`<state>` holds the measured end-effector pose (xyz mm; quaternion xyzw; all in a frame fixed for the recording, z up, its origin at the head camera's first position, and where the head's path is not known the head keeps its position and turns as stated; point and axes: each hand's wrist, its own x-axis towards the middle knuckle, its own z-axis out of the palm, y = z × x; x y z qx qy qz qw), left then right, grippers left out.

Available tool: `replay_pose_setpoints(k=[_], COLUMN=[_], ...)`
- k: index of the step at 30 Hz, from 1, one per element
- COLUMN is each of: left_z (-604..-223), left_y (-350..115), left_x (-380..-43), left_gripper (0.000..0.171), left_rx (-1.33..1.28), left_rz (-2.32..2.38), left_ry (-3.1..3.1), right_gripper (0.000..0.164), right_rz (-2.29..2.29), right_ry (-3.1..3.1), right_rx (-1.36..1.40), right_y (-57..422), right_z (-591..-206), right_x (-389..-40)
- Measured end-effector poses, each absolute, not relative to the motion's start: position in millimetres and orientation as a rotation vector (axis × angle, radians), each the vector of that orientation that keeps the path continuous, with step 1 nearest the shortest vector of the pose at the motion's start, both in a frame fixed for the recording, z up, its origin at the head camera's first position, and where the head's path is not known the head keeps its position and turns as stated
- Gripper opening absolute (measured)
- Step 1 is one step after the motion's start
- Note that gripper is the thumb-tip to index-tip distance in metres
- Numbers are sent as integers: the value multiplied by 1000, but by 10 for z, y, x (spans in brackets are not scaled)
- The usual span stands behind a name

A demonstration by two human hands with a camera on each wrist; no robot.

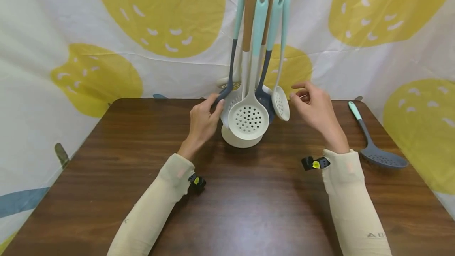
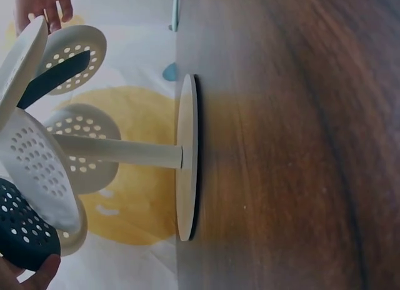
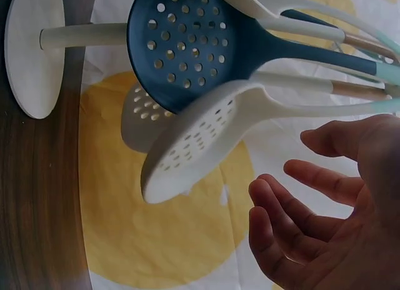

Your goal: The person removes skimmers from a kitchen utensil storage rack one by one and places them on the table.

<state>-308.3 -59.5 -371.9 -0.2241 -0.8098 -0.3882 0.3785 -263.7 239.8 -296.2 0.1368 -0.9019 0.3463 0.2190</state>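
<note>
My left hand (image 1: 204, 121) pinches the head edge of a dark blue skimmer (image 2: 28, 230) with a mint handle, which hangs at the left of a cream utensil stand (image 1: 241, 142). Its thumb shows on the perforated head in the left wrist view. A cream skimmer (image 1: 257, 106) faces front; another dark skimmer (image 3: 187, 46) hangs behind. To the right, my right hand (image 1: 314, 108) is held in the air with fingers loosely curled, holding nothing. Nearest to it hangs a cream perforated spoon (image 3: 194, 146), apart from the fingers. Brown-handled utensils (image 1: 250, 19) are partly hidden.
A dark slotted spoon (image 1: 384, 157) with a mint handle lies at the right of the brown wooden table (image 1: 249, 204). Behind the stand hangs a white cloth (image 1: 170, 74) with yellow fruit prints. Small cameras sit at both wrists.
</note>
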Motion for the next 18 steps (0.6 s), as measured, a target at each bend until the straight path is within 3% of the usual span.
replay_pose_setpoints(k=[18], left_z=[-3717], left_y=[-573], left_x=[-3051], left_gripper=[25], left_rx=[-550], left_rz=[-988], left_ry=[-2053], right_gripper=[33], right_rz=[991], right_ry=[-2522], right_rx=[426], right_y=[2317], right_z=[-2986], right_x=[-2617])
